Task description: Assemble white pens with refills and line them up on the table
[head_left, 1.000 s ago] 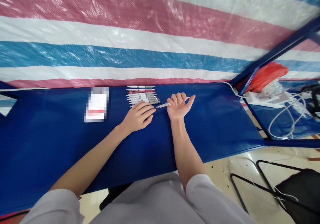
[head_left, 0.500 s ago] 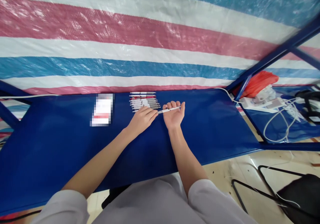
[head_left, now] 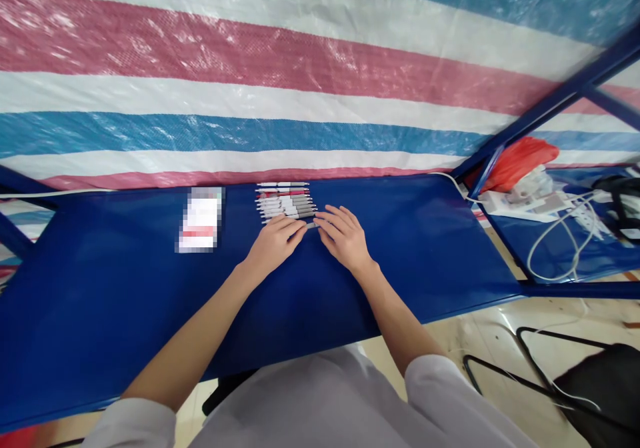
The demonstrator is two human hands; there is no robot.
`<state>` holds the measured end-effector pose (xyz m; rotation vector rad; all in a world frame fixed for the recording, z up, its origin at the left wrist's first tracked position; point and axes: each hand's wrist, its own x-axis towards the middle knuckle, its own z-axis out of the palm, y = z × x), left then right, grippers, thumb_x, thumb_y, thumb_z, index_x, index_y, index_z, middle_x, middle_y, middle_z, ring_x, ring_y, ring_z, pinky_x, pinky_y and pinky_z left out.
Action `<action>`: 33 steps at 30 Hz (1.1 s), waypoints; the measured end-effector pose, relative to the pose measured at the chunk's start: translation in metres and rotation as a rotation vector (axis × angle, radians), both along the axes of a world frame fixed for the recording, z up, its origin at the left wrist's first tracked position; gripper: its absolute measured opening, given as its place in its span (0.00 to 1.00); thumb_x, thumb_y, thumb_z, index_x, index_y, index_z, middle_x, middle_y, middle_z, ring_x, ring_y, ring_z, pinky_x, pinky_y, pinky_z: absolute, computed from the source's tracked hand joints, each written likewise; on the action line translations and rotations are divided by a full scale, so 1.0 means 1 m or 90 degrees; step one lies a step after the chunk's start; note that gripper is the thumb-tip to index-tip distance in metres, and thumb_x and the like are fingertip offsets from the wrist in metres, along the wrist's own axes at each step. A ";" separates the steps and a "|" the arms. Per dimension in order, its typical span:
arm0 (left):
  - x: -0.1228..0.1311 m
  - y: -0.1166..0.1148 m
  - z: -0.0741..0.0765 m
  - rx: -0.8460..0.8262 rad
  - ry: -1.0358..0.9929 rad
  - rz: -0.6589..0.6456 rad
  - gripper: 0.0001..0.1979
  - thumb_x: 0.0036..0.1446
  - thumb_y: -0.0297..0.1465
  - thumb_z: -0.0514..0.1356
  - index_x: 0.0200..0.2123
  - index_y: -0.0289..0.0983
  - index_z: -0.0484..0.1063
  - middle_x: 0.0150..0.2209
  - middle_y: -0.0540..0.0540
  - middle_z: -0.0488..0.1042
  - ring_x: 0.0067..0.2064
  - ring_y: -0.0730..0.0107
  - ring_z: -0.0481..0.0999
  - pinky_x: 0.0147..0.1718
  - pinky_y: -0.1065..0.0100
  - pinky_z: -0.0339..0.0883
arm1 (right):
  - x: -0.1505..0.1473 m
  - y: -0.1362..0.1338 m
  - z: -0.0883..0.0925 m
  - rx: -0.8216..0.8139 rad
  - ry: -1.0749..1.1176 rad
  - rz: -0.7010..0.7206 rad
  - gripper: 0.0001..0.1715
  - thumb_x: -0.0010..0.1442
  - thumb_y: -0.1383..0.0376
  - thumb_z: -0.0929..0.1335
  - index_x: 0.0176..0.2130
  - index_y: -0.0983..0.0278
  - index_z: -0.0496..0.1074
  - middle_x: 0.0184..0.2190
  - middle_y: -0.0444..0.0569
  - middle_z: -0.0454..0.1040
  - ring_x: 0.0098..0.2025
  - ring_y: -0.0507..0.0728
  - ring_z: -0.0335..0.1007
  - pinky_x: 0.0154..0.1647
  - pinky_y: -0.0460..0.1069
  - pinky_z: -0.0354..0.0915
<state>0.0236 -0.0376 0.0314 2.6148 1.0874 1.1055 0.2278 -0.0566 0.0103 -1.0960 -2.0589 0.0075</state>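
Observation:
Just in front of a row of pens, a grey-and-white pen point(head_left: 312, 225) lies level between my two hands, mostly covered by fingers. My left hand point(head_left: 273, 241) is closed on its left part. Palm down, my right hand point(head_left: 346, 236) has its thumb and fingertips around the pen's right end. Beyond the hands, several white-and-grey pens point(head_left: 295, 203) lie side by side on the blue table point(head_left: 415, 248), their tips pointing both ways out of the row. One pen in the row point(head_left: 265, 193) has red parts.
A pixelated white-and-red item point(head_left: 200, 221) rests on the table to the left. At right, a side surface holds a red plastic bag point(head_left: 520, 161), a looped white cable point(head_left: 533, 261) and a black strap. Blue frame bars point(head_left: 540, 125) and a striped sheet point(head_left: 240, 101) border the table.
My right hand has turned from palm up to palm down and come closer to my left hand. The pen has lowered and shifted left, towards the row.

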 end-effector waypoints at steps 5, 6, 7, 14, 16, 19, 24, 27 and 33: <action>0.004 -0.005 0.000 -0.012 -0.072 -0.003 0.09 0.65 0.31 0.56 0.37 0.36 0.76 0.34 0.46 0.80 0.35 0.67 0.78 0.41 0.64 0.73 | 0.001 0.002 0.004 0.036 -0.071 0.021 0.13 0.64 0.68 0.65 0.47 0.57 0.75 0.46 0.47 0.80 0.52 0.56 0.73 0.57 0.55 0.65; 0.005 -0.005 0.000 -0.016 -0.074 -0.004 0.09 0.65 0.31 0.56 0.38 0.37 0.76 0.34 0.46 0.80 0.36 0.68 0.78 0.41 0.64 0.73 | 0.002 0.003 0.005 0.039 -0.093 0.026 0.13 0.65 0.68 0.65 0.47 0.58 0.76 0.46 0.47 0.80 0.51 0.55 0.74 0.54 0.53 0.66; 0.005 -0.006 0.000 -0.016 -0.069 -0.002 0.10 0.66 0.31 0.56 0.38 0.37 0.77 0.35 0.46 0.80 0.37 0.67 0.78 0.42 0.64 0.73 | 0.005 0.004 0.006 0.043 -0.117 0.030 0.13 0.65 0.68 0.65 0.46 0.58 0.76 0.45 0.47 0.80 0.49 0.55 0.75 0.52 0.52 0.67; -0.003 -0.009 -0.006 0.034 0.140 0.030 0.17 0.64 0.34 0.56 0.54 0.35 0.72 0.52 0.38 0.76 0.53 0.54 0.74 0.54 0.52 0.67 | 0.041 0.027 0.006 0.068 -0.242 0.026 0.15 0.66 0.70 0.63 0.47 0.59 0.76 0.46 0.45 0.81 0.47 0.53 0.76 0.48 0.49 0.66; -0.006 -0.011 -0.011 0.040 0.194 -0.013 0.17 0.65 0.34 0.55 0.53 0.35 0.73 0.55 0.38 0.74 0.57 0.53 0.72 0.59 0.50 0.62 | 0.052 0.037 0.005 0.052 -0.274 0.008 0.15 0.66 0.70 0.63 0.47 0.59 0.76 0.46 0.45 0.81 0.47 0.54 0.75 0.46 0.49 0.65; -0.009 -0.012 -0.018 0.015 0.248 -0.096 0.18 0.66 0.35 0.54 0.55 0.36 0.72 0.59 0.39 0.70 0.62 0.53 0.67 0.63 0.49 0.56 | 0.063 0.054 0.003 0.027 -0.311 -0.016 0.16 0.66 0.70 0.62 0.48 0.58 0.76 0.46 0.46 0.80 0.46 0.54 0.75 0.43 0.49 0.63; -0.014 -0.010 -0.022 -0.049 0.296 -0.195 0.24 0.66 0.41 0.53 0.61 0.38 0.66 0.64 0.40 0.64 0.67 0.52 0.58 0.65 0.46 0.51 | 0.066 0.078 0.002 -0.038 -0.359 -0.061 0.17 0.67 0.69 0.61 0.49 0.59 0.76 0.47 0.46 0.80 0.45 0.55 0.75 0.38 0.50 0.61; -0.018 -0.008 -0.022 -0.065 0.311 -0.206 0.24 0.66 0.42 0.52 0.61 0.38 0.65 0.64 0.40 0.63 0.67 0.52 0.58 0.65 0.46 0.48 | 0.066 0.090 0.002 -0.065 -0.379 -0.077 0.18 0.68 0.68 0.60 0.48 0.59 0.76 0.48 0.47 0.80 0.44 0.56 0.75 0.38 0.50 0.61; -0.020 -0.001 -0.021 -0.077 0.298 -0.222 0.23 0.66 0.40 0.53 0.60 0.39 0.67 0.65 0.40 0.63 0.66 0.52 0.59 0.66 0.46 0.47 | 0.068 0.113 0.003 -0.094 -0.393 -0.096 0.18 0.68 0.68 0.60 0.50 0.59 0.75 0.48 0.48 0.80 0.46 0.57 0.75 0.39 0.50 0.62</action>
